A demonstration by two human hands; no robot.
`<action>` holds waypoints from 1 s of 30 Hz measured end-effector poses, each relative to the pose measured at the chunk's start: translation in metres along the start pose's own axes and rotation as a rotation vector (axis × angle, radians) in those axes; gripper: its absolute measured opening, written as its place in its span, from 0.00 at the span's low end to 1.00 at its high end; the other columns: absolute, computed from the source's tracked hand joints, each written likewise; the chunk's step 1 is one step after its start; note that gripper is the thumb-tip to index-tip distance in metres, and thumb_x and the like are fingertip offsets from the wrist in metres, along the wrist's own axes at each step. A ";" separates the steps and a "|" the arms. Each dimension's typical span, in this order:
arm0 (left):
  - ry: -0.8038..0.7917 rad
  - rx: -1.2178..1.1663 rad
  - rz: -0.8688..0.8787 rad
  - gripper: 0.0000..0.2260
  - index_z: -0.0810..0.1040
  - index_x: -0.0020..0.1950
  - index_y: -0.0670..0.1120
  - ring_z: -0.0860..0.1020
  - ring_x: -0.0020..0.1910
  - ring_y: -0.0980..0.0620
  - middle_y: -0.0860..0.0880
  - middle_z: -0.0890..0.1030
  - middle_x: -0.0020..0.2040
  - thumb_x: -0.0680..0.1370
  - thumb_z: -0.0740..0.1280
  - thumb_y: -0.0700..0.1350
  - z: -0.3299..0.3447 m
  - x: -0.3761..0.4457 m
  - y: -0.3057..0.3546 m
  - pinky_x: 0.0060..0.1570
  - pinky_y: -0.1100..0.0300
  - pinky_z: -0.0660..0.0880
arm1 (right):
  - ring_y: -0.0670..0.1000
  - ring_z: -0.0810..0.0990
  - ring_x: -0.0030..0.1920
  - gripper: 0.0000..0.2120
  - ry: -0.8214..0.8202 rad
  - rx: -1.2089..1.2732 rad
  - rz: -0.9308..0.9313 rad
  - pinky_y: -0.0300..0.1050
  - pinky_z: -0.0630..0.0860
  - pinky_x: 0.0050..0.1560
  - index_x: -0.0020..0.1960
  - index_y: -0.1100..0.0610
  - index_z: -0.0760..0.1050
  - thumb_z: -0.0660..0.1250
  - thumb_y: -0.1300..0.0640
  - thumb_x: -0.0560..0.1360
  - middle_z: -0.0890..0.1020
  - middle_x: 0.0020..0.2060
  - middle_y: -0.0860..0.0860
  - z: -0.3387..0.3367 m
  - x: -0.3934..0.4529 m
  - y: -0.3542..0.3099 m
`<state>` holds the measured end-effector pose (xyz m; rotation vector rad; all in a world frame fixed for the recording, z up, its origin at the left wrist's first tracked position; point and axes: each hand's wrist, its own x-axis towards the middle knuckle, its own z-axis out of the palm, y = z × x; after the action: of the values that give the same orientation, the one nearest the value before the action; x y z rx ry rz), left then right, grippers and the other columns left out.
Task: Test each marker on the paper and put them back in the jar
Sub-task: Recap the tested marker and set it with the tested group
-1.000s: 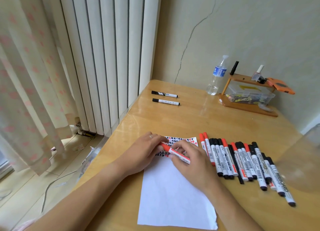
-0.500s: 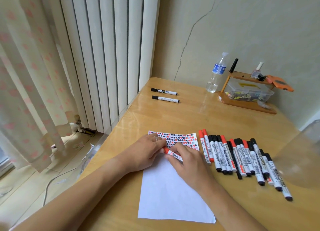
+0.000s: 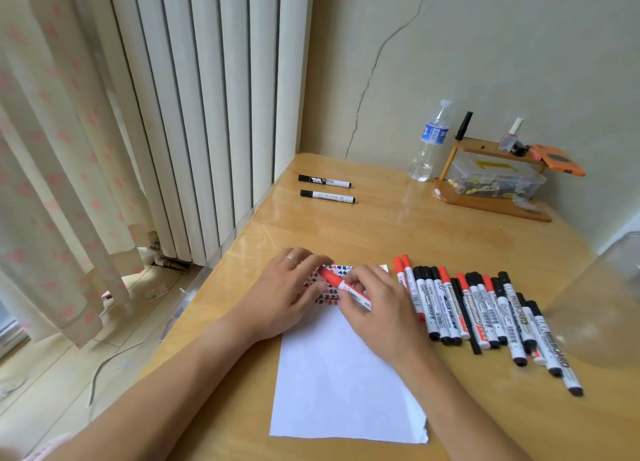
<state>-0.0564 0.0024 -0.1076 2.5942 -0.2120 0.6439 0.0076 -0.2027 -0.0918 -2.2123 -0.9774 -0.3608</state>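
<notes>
Lying between both hands (image 3: 377, 308), a red marker (image 3: 343, 286) crosses the paper (image 3: 343, 384).

red-capped marker (image 3: 341, 285), white paper (image 3: 341, 384) with red-black marks

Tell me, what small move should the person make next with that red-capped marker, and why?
Probably pull the cap off. Both the left hand and right hand hold the red marker over the paper, with the cap seemingly still on, so it cannot mark until uncapped.
</notes>
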 end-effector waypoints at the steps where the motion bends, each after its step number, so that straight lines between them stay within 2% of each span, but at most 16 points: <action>1: -0.018 0.004 -0.076 0.21 0.70 0.75 0.53 0.69 0.68 0.52 0.51 0.74 0.67 0.85 0.55 0.59 0.000 0.000 0.000 0.68 0.56 0.65 | 0.50 0.78 0.43 0.05 0.062 -0.039 0.049 0.51 0.75 0.42 0.48 0.51 0.77 0.67 0.50 0.77 0.77 0.44 0.45 -0.004 0.002 0.006; 4: -0.105 0.046 -0.210 0.31 0.61 0.81 0.55 0.58 0.79 0.53 0.52 0.66 0.78 0.81 0.49 0.66 0.001 -0.001 -0.003 0.76 0.55 0.54 | 0.57 0.79 0.45 0.06 0.204 -0.175 0.291 0.52 0.77 0.38 0.52 0.56 0.79 0.70 0.55 0.78 0.78 0.46 0.51 -0.028 0.007 0.032; 7: -0.179 0.132 -0.193 0.34 0.63 0.80 0.58 0.52 0.81 0.57 0.55 0.64 0.79 0.77 0.45 0.68 0.005 -0.001 -0.005 0.77 0.56 0.48 | 0.60 0.79 0.50 0.13 0.197 -0.347 0.498 0.49 0.73 0.38 0.63 0.57 0.73 0.68 0.55 0.80 0.80 0.52 0.56 -0.056 0.006 0.057; 9: -0.195 0.155 -0.195 0.33 0.65 0.79 0.59 0.52 0.81 0.58 0.55 0.65 0.79 0.77 0.44 0.69 0.006 -0.001 -0.006 0.78 0.55 0.48 | 0.62 0.78 0.51 0.13 0.188 -0.441 0.562 0.48 0.70 0.39 0.63 0.58 0.72 0.66 0.56 0.81 0.80 0.52 0.59 -0.067 0.005 0.070; 15: -0.222 0.205 -0.195 0.32 0.63 0.79 0.59 0.54 0.81 0.57 0.57 0.64 0.79 0.77 0.44 0.68 0.004 -0.001 -0.004 0.77 0.56 0.47 | 0.63 0.78 0.58 0.18 0.103 -0.590 0.726 0.52 0.76 0.50 0.66 0.61 0.75 0.64 0.52 0.80 0.79 0.58 0.62 -0.067 0.002 0.075; 20: -0.260 0.200 -0.222 0.32 0.64 0.77 0.61 0.57 0.78 0.57 0.58 0.64 0.77 0.77 0.44 0.69 0.000 0.004 -0.003 0.74 0.57 0.48 | 0.61 0.77 0.59 0.16 0.116 -0.663 0.691 0.53 0.75 0.53 0.63 0.58 0.75 0.64 0.50 0.80 0.79 0.57 0.59 -0.069 0.007 0.063; 24: -0.217 0.141 -0.278 0.23 0.68 0.75 0.59 0.63 0.74 0.56 0.56 0.67 0.74 0.83 0.51 0.64 -0.005 0.022 -0.011 0.71 0.54 0.57 | 0.57 0.78 0.55 0.12 0.144 -0.585 0.465 0.50 0.76 0.51 0.61 0.57 0.77 0.63 0.53 0.81 0.80 0.53 0.55 -0.056 0.029 0.037; 26: -0.163 0.141 -0.330 0.21 0.67 0.76 0.56 0.61 0.77 0.54 0.54 0.64 0.78 0.84 0.55 0.59 -0.006 0.033 -0.024 0.74 0.51 0.56 | 0.56 0.79 0.52 0.11 0.114 -0.510 0.349 0.47 0.74 0.45 0.60 0.56 0.78 0.63 0.55 0.81 0.80 0.52 0.53 -0.044 0.045 0.028; 28: -0.133 0.187 -0.395 0.21 0.66 0.77 0.55 0.56 0.81 0.52 0.51 0.61 0.81 0.85 0.55 0.58 -0.007 0.043 -0.042 0.77 0.48 0.53 | 0.54 0.79 0.51 0.10 0.045 -0.481 0.274 0.44 0.68 0.43 0.60 0.55 0.77 0.61 0.55 0.82 0.79 0.51 0.51 -0.030 0.062 0.024; 30: -0.132 0.220 -0.471 0.22 0.64 0.78 0.55 0.51 0.82 0.50 0.49 0.59 0.82 0.85 0.54 0.57 -0.009 0.050 -0.058 0.78 0.46 0.50 | 0.51 0.78 0.49 0.10 -0.006 -0.485 0.214 0.42 0.67 0.42 0.60 0.53 0.76 0.60 0.55 0.83 0.78 0.52 0.50 -0.016 0.079 0.025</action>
<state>-0.0016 0.0562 -0.1000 2.7499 0.4427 0.3401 0.0798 -0.1825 -0.0529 -2.7246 -0.6951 -0.5359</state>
